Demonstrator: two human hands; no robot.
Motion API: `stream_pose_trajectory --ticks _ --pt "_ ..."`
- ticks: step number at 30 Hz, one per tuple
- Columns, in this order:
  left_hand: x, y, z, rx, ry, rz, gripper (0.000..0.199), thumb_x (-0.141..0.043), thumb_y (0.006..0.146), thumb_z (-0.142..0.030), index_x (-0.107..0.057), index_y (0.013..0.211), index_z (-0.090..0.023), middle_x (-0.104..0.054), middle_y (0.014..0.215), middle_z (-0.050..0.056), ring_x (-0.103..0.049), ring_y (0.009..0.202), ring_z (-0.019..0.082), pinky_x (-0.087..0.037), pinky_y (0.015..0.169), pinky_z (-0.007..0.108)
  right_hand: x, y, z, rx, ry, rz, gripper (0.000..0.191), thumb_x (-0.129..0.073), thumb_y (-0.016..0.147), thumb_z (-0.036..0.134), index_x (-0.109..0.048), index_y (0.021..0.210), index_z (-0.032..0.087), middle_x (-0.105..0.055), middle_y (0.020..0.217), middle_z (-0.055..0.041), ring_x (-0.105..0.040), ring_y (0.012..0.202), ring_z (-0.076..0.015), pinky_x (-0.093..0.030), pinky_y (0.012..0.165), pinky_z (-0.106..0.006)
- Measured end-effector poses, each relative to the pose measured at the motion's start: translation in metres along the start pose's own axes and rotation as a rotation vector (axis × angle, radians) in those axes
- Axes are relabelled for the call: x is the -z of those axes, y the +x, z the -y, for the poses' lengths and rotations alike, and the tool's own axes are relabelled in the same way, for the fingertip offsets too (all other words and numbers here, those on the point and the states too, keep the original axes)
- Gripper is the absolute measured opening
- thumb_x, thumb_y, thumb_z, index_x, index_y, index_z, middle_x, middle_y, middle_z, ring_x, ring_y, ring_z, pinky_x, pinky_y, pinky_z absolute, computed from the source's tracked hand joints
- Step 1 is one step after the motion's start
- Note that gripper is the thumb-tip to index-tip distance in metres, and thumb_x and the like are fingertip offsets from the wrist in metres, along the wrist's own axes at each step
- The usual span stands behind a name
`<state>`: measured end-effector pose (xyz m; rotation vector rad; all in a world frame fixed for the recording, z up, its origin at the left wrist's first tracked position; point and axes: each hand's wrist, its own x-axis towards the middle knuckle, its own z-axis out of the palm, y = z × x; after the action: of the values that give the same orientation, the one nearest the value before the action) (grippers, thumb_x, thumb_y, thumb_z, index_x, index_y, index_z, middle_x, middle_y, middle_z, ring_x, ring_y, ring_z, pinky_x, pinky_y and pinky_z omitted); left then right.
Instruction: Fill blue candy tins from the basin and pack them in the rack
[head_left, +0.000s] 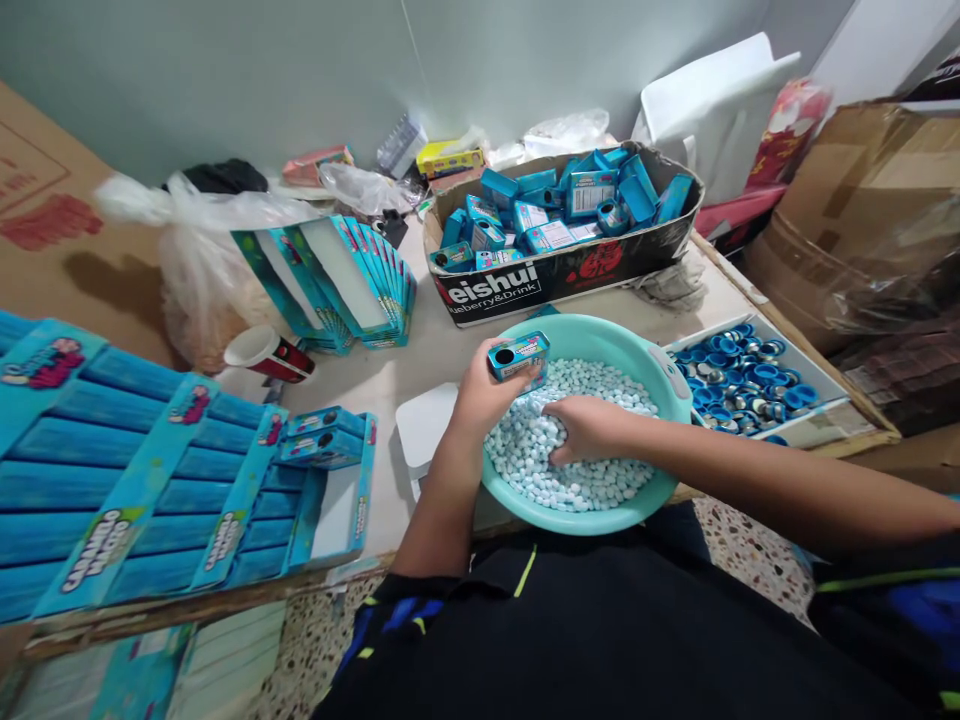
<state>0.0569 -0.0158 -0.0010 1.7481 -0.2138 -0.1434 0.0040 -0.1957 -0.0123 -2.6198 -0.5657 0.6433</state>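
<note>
My left hand is closed round a small blue candy box with a round dark hole facing up, held over the left rim of a turquoise basin. Many small pale mint candies fill the basin. My right hand is among them, its fingers curled round some candies and partly buried; the thumb shows. The two hands are close together, the box just above and left of the right hand's fingers.
A carton of blue boxes stands behind the basin. Blue caps lie in a tray at right. A white scale-like device, filled display trays, folded trays and a paper cup stand left. Large cardboard boxes crowd the right.
</note>
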Motion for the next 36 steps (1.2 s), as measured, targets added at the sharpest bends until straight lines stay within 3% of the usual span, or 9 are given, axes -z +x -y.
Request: stream_pose_trajectory --ticks 7,10,13,18,22,29,33,36 --pt "0.006 0.006 -0.001 -0.03 0.162 0.048 0.047 -0.089 0.065 -0.038 -0.065 0.1 -0.019 -0.072 0.089 0.002 -0.069 0.085 0.021 -0.051 0.074 0.029 0.003 0.034 -0.011 -0.007 0.043 -0.07 0.062 -0.085 0.07 0.031 -0.071 0.128 0.014 -0.078 0.104 -0.0133 -0.073 0.097 -0.0323 -0.051 0.076 -0.031" --pt "0.011 0.007 -0.002 -0.032 0.155 0.002 0.045 -0.088 0.065 -0.039 -0.064 0.097 -0.018 -0.071 0.087 0.002 -0.068 0.083 0.021 -0.05 0.073 0.029 0.008 0.032 -0.013 -0.024 0.027 -0.12 0.05 -0.081 0.072 0.029 -0.075 0.12 0.015 -0.078 0.101 -0.0131 -0.073 0.096 -0.0321 -0.05 0.076 -0.031" --pt "0.012 0.006 -0.001 -0.009 0.165 0.016 0.05 -0.088 0.067 -0.038 -0.064 0.106 -0.019 -0.073 0.095 0.004 -0.069 0.089 0.023 -0.051 0.076 0.03 0.015 0.021 -0.013 0.0 0.094 -0.211 0.035 -0.076 0.075 0.026 -0.078 0.109 0.018 -0.077 0.092 -0.0083 -0.071 0.086 -0.026 -0.047 0.072 -0.029" --pt "0.01 0.004 0.004 0.0 0.266 0.068 0.051 -0.083 0.072 -0.033 -0.063 0.117 -0.022 -0.074 0.108 0.007 -0.069 0.1 0.027 -0.052 0.085 0.037 0.03 -0.002 -0.011 0.098 0.488 -0.373 0.017 -0.071 0.074 0.025 -0.076 0.089 0.02 -0.063 0.067 0.0026 -0.049 0.055 -0.012 -0.036 0.055 -0.026" --pt "0.01 0.002 0.006 -0.001 0.299 0.073 0.049 -0.083 0.072 -0.035 -0.064 0.115 -0.021 -0.074 0.107 0.008 -0.069 0.102 0.029 -0.052 0.087 0.04 0.046 -0.007 0.0 0.13 0.788 -0.437 0.019 -0.075 0.073 0.035 -0.07 0.083 0.02 -0.055 0.059 0.0039 -0.042 0.048 -0.0095 -0.03 0.045 -0.025" --pt "0.012 -0.005 -0.002 -0.012 0.308 0.174 0.046 -0.082 0.075 -0.036 -0.065 0.116 -0.023 -0.074 0.104 0.005 -0.069 0.099 0.028 -0.054 0.088 0.041 0.079 0.03 0.037 0.258 1.333 -0.664 0.018 -0.073 0.069 0.031 -0.058 0.074 0.022 -0.049 0.058 0.0066 -0.046 0.042 -0.0091 -0.026 0.038 -0.024" --pt "0.008 -0.009 -0.006 -0.08 0.311 0.212 0.047 -0.083 0.076 -0.031 -0.068 0.12 -0.023 -0.075 0.113 0.005 -0.069 0.103 0.03 -0.052 0.095 0.044 0.071 0.051 0.046 0.243 1.465 -0.793 0.02 -0.069 0.071 0.034 -0.053 0.078 0.024 -0.048 0.066 0.0066 -0.045 0.043 -0.0082 -0.028 0.039 -0.024" --pt "0.003 -0.011 -0.006 -0.123 0.28 0.212 0.045 -0.086 0.072 -0.027 -0.071 0.113 -0.018 -0.076 0.109 0.007 -0.068 0.105 0.035 -0.052 0.093 0.045 0.059 0.058 0.042 0.181 1.456 -0.815 0.023 -0.066 0.073 0.036 -0.048 0.081 0.025 -0.048 0.069 0.0059 -0.047 0.048 -0.0088 -0.033 0.043 -0.024"
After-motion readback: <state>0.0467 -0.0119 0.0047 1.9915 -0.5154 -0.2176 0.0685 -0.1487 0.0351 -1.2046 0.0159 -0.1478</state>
